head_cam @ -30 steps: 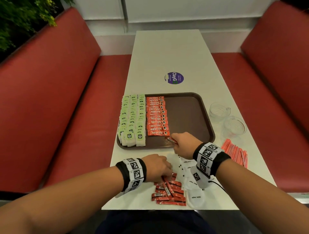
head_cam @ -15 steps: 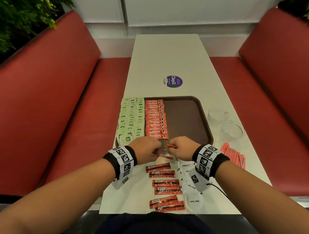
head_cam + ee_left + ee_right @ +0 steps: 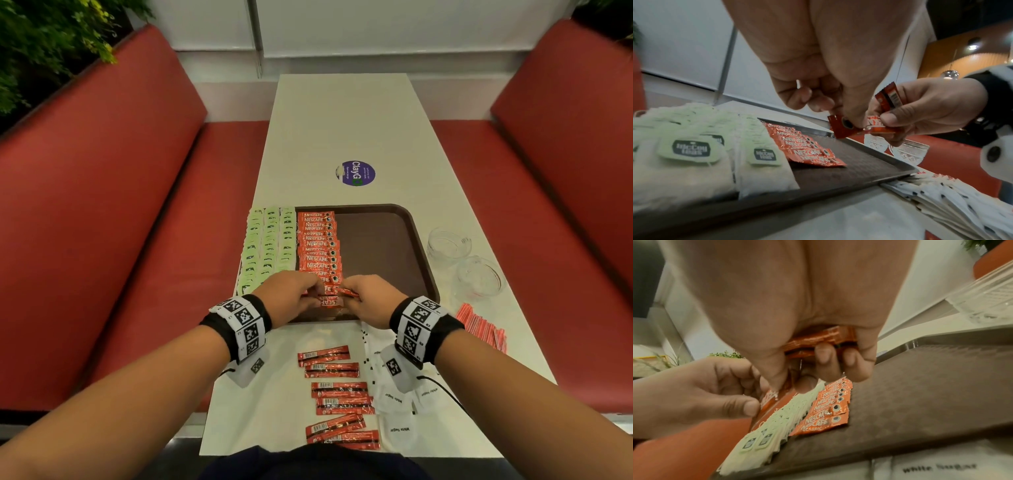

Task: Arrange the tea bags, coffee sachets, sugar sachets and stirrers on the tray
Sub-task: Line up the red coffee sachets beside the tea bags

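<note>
— Where are your hands?
— Over the tray's [image 3: 423, 246] near edge, knuckles up. Your left hand [image 3: 291, 296] pinches one Nescafe sachet [image 3: 846, 128]; your right hand [image 3: 371, 298] grips spare sachets [image 3: 822, 339].

Both forearms reach forward side by side, each wrist wrapped in a black band with printed markers, and the two hands meet knuckles-up, nearly touching. The left hand [image 3: 290, 297] curls its fingers downward, thumb and fingertips [image 3: 849, 120] pinching the end of a coffee sachet [image 3: 851, 129]. The right hand [image 3: 370, 297] pinches the same sachet's other end with thumb and forefinger, its remaining fingers curled around a few more sachets [image 3: 822, 339] tucked against the palm.
</note>
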A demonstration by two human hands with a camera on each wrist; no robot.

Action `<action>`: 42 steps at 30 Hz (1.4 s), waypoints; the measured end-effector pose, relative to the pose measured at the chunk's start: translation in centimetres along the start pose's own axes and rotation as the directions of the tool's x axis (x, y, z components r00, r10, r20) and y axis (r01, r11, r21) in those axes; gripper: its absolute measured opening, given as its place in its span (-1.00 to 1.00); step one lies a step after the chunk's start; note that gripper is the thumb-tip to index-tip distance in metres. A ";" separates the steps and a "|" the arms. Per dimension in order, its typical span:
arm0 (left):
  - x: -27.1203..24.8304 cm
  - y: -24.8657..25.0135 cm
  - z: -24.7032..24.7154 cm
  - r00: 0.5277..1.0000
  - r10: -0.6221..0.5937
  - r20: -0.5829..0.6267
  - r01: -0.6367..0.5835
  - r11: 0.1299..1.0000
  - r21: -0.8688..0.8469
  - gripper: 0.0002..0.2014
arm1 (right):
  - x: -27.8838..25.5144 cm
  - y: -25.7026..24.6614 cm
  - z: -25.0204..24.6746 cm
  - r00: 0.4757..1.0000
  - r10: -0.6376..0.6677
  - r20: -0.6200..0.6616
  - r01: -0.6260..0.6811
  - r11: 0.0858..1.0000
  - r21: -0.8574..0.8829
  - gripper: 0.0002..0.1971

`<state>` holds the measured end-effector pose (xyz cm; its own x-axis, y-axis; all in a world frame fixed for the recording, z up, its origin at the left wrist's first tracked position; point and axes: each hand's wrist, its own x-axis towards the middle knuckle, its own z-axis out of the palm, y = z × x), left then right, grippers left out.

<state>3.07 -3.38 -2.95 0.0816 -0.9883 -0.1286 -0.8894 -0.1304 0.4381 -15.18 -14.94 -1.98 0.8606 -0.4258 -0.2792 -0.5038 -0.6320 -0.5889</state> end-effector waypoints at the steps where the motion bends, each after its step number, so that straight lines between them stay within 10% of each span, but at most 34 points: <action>1: 0.4 -0.3 0.1 1.000 -0.030 -0.007 0.030 0.999 0.017 -0.85 | 0.1 0.1 0.0 1.000 0.013 -0.025 -0.012 1.000 0.004 -0.92; 12: 3.9 -1.6 2.3 0.971 -0.232 0.051 0.215 0.950 0.228 -0.89 | 0.0 1.3 -0.7 0.981 0.179 -0.072 -0.174 0.982 0.073 -0.69; 34: 5.1 0.3 2.3 0.979 -0.070 0.190 -0.027 0.885 0.464 -0.74 | 0.6 1.3 -1.0 0.976 0.209 -0.069 -0.208 0.978 0.017 -0.94; 42: 4.6 0.8 -0.3 0.999 -0.037 -0.003 0.036 0.988 -0.150 -0.71 | 0.8 0.9 -1.0 0.988 0.140 -0.073 -0.141 0.990 -0.021 -0.80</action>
<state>2.91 -8.07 -2.93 0.1161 -0.9830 -0.1420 -0.8080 -0.1766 0.5620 -15.05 -16.54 -1.98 0.7742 -0.5559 -0.3028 -0.6219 -0.5790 -0.5272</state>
